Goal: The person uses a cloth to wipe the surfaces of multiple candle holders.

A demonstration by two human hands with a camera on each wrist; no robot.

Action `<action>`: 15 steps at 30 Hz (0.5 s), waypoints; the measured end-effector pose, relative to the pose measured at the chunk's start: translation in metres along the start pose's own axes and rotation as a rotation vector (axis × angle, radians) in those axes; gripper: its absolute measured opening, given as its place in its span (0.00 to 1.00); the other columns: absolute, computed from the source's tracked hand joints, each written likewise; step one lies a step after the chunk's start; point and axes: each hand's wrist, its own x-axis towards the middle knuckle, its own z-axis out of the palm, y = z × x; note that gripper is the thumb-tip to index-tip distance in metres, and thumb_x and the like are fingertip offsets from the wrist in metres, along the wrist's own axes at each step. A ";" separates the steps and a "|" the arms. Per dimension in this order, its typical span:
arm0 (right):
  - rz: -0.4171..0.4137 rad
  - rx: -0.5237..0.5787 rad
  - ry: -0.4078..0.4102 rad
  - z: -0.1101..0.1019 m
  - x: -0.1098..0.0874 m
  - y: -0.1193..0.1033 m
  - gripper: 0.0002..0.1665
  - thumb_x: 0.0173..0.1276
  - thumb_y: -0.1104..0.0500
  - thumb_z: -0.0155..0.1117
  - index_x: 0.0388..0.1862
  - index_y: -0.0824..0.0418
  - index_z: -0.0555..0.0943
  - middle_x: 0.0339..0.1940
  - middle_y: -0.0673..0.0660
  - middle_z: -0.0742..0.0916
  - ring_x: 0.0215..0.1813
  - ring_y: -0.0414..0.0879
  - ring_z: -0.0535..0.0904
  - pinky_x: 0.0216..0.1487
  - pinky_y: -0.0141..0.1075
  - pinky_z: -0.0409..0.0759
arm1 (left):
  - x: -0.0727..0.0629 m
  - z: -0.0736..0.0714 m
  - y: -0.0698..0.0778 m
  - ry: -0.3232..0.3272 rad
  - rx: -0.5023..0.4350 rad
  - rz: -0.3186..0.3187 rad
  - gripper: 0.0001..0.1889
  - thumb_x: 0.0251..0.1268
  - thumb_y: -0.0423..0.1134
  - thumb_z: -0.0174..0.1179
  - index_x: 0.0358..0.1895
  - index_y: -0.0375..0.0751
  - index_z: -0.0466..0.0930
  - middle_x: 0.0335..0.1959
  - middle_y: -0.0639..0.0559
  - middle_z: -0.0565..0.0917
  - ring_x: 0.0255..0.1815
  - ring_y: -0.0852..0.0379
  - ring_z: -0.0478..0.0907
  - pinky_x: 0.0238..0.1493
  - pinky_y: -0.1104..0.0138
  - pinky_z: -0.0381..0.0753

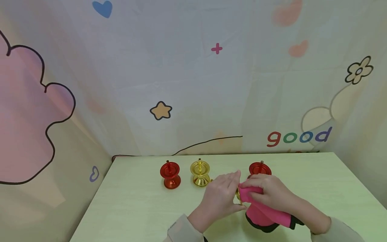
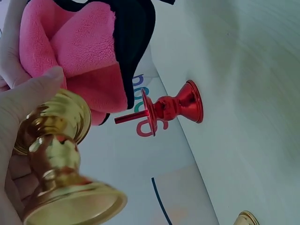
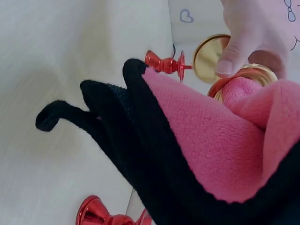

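Candlestick (image 2: 56, 152), gold and shiny, is held on its side above the tabletop (image 1: 136, 208) in the person's left hand (image 1: 219, 195). That hand is closed around it, the thumb along one side and fingers behind. At its right end, a pink cloth (image 1: 263, 215) with a black edge touches the rim; in the right wrist view, part of the cloth is tucked inside the rim. How deep the cloth goes cannot be seen. The right hand (image 1: 273, 191), just right of the candlestick, has its fingers bent over the cloth and pinches it against the thumb, while the loose part of the cloth hangs to the right of the candlestick and nearer the person.

Three more stand upright on the tabletop, farther from the person than the candlestick. Left of it are a gold stand (image 1: 200, 169) and, farther left, a red stand (image 1: 170, 176). Beyond it and a little to the right is a second red stand (image 1: 261, 168), its lower part hidden by the right hand in the head view. Each has a dish with a spike. Behind the candlestick, past the tabletop, hangs a pale backdrop (image 1: 187, 74) printed with hearts, a star and "good".
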 end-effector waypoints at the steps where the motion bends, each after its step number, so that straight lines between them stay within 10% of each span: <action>1: -0.010 -0.012 0.006 0.000 -0.001 -0.001 0.15 0.47 0.63 0.68 0.36 0.52 0.83 0.33 0.47 0.84 0.36 0.41 0.78 0.31 0.30 0.78 | 0.000 -0.001 0.000 -0.039 -0.037 -0.010 0.52 0.30 0.72 0.60 0.59 0.38 0.66 0.52 0.54 0.78 0.53 0.62 0.74 0.54 0.70 0.72; 9: -0.172 -0.112 0.122 0.003 -0.003 -0.004 0.19 0.38 0.66 0.70 0.33 0.52 0.82 0.32 0.50 0.83 0.35 0.42 0.78 0.29 0.31 0.78 | 0.009 -0.014 -0.014 -0.410 -0.419 -0.147 0.53 0.34 0.69 0.60 0.66 0.43 0.55 0.56 0.56 0.74 0.54 0.61 0.72 0.57 0.67 0.69; 15: -0.146 -0.078 0.117 0.003 -0.001 -0.008 0.18 0.40 0.66 0.69 0.34 0.52 0.82 0.31 0.49 0.83 0.35 0.41 0.77 0.29 0.29 0.78 | 0.009 -0.012 -0.015 -0.385 -0.402 -0.131 0.47 0.32 0.67 0.64 0.59 0.43 0.66 0.52 0.56 0.77 0.50 0.61 0.75 0.48 0.72 0.74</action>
